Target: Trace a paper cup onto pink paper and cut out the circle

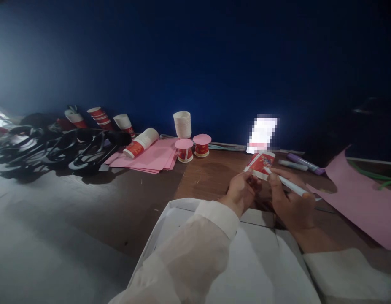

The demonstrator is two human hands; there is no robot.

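My left hand [242, 190] is closed round the lower left side of a red printed paper cup [261, 164], which tilts above the table. A white pen with an orange end [293, 185] lies in my right hand [293, 207], its tip at the cup's printed side. Whether the tip touches the cup I cannot tell. Just behind the cup is a bright pixelated patch. To the right of my right hand are a purple marker [306, 163] and a large sheet of pink paper [366, 198] with a curved cut edge.
Two upturned red cups [184, 154] carry pink paper discs, near a stack of white cups [182, 124]. Farther left, a cup stack [141, 142] lies on pink sheets [163, 156]. Black strapped objects [87, 154] crowd the left. White sheets [255, 261] lie under my forearms.
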